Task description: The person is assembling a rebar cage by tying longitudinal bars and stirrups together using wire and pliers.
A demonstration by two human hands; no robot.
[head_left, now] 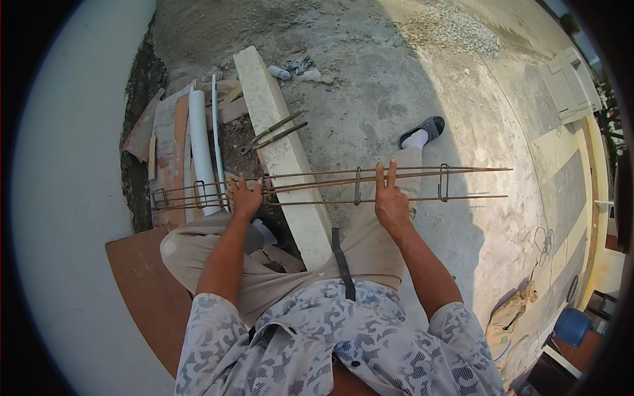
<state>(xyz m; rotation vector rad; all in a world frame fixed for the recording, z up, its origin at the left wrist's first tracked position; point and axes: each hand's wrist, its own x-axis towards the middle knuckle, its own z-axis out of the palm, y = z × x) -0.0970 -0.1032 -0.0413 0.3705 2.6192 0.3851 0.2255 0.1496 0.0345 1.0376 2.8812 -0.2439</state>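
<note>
A long rebar cage [316, 184], made of thin rusty rods with several rectangular stirrups, lies crosswise above my legs. My left hand [245, 197] is closed around its rods near the middle, beside a stirrup. Farther right, my right hand [392, 203] holds the rods between two stirrups. Its index and middle fingers stretch up across the rods, while the other fingers are curled. One loose-looking stirrup [443, 183] stands near the cage's right end. Beyond my left hand, long-handled pincers [274, 134] rest across a pale concrete beam [267, 92].
White pipes [199, 132] and boards [168, 145] lie along the wall at left. A brown panel [142, 270] leans near my left knee. Plastic litter [297, 69] and a gravel heap [456, 30] lie ahead. At right are a crumpled sack [512, 313] and a blue container [572, 327].
</note>
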